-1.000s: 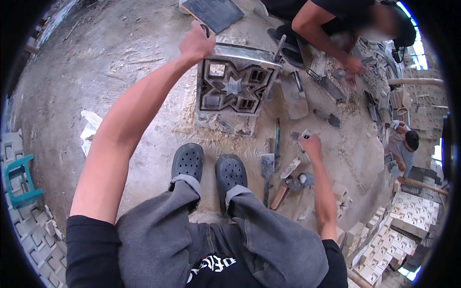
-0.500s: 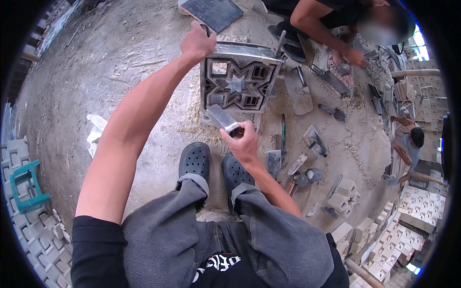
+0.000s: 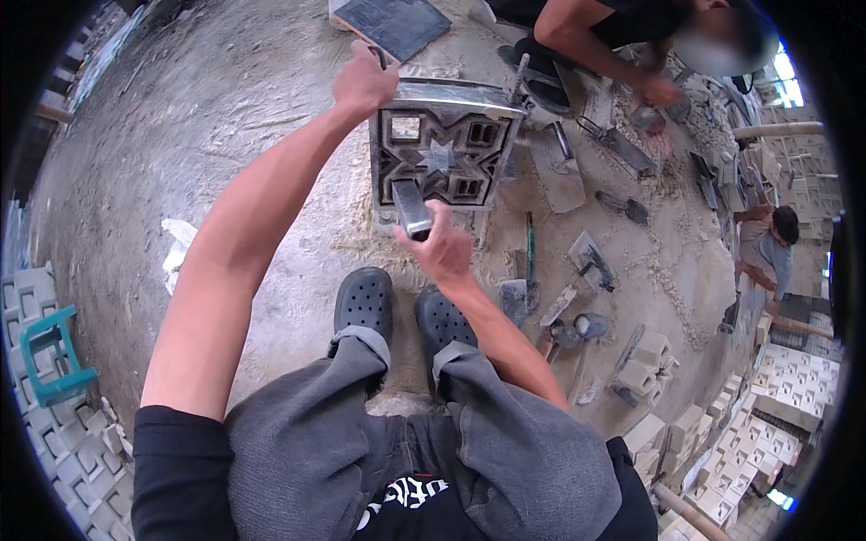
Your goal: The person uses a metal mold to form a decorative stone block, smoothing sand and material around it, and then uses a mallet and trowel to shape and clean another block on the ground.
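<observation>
A square metal mould (image 3: 442, 155) with a star-shaped pattern of openings stands tilted up in front of my feet. At its upper left corner, my left hand (image 3: 363, 81) is closed round a dark handle. My right hand (image 3: 439, 245) grips a grey rectangular metal block (image 3: 411, 206) by its near end, thumb on one side and fingers on the other. The block's far end overlaps the mould's lower left part; I cannot tell whether they touch.
A dark flat board (image 3: 394, 25) lies beyond the mould. Trowels (image 3: 594, 261) and other tools lie at the right, near pale cast blocks (image 3: 645, 365). A co-worker's hand (image 3: 660, 90) works at the far right. A teal stool (image 3: 54, 356) stands at the left.
My right hand has moved slightly left and up, turning the metal block steeper and over the mould's lower left. My left hand keeps its hold. The co-worker's hand has shifted.
</observation>
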`<move>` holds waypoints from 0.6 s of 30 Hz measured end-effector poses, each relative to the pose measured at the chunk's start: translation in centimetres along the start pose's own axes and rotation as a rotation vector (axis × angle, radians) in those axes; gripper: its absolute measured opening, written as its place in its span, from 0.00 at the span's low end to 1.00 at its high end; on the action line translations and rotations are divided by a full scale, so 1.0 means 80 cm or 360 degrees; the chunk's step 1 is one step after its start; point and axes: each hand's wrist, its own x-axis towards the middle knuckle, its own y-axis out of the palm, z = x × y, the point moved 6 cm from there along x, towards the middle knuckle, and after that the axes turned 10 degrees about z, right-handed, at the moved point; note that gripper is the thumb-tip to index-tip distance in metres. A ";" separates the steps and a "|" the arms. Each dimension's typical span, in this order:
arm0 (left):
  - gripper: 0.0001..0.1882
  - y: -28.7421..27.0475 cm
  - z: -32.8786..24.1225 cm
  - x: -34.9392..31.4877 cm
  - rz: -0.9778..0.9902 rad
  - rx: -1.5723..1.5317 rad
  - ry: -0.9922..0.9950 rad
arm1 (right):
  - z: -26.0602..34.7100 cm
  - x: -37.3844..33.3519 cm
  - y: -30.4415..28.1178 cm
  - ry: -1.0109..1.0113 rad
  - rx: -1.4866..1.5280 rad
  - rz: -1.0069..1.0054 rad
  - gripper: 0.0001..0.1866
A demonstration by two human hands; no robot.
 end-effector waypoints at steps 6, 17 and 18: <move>0.27 -0.002 0.000 0.003 -0.0039 0.0037 0.0028 | 0.015 0.021 0.030 -0.0016 0.0029 0.0123 0.37; 0.29 0.000 -0.002 -0.003 -0.0035 -0.0017 0.0012 | -0.044 0.061 0.020 0.0416 0.0211 0.0490 0.34; 0.28 0.001 -0.001 -0.004 -0.0031 -0.0007 0.0001 | -0.037 0.060 0.013 0.0480 0.0078 0.0543 0.33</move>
